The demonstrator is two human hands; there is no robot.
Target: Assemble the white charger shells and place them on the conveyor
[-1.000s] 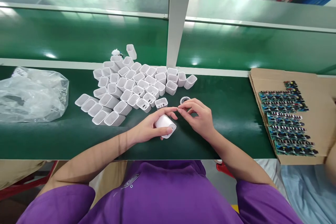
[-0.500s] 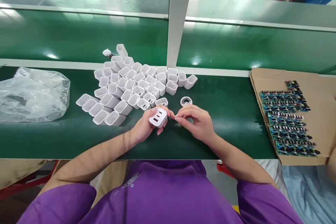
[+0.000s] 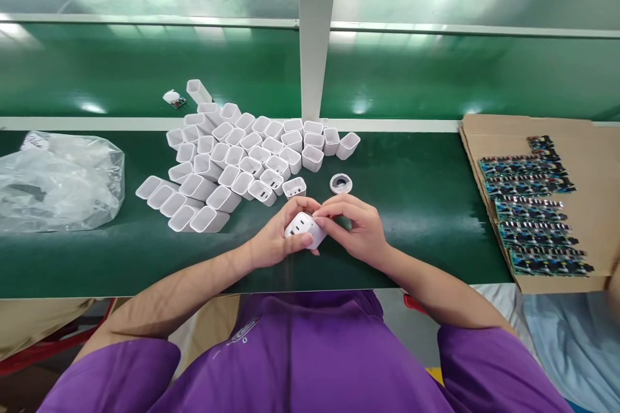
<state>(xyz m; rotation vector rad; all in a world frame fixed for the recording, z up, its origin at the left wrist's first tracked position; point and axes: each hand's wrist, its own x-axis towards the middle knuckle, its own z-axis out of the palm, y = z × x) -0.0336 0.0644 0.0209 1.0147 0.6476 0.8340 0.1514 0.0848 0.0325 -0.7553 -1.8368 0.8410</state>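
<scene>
My left hand (image 3: pixel 277 240) is closed round a white charger housing (image 3: pixel 299 224), its port face with several dark slots turned up toward me. The thumb lies along its near side. At the housing's right edge, my right hand (image 3: pixel 356 229) has thumb and forefinger pinched together against it. Whatever is between those fingertips is too small to make out. Just beyond my hands, another white housing (image 3: pixel 294 188) stands open end up, slots visible inside. A roll of pale tape (image 3: pixel 341 184) lies flat beyond my right hand.
Many open white housings (image 3: pixel 235 155) crowd the green bench left of centre. A clear plastic bag (image 3: pixel 62 187) lies far left, a small circuit piece (image 3: pixel 174 99) at the back. Rows of circuit boards (image 3: pixel 533 232) rest on cardboard (image 3: pixel 595 206) at right. A post (image 3: pixel 317 32) rises behind.
The held charger housing has shifted slightly right and turned in my left hand. My right fingertips, earlier just right of it, now press on its side edge. The view has shifted slightly.
</scene>
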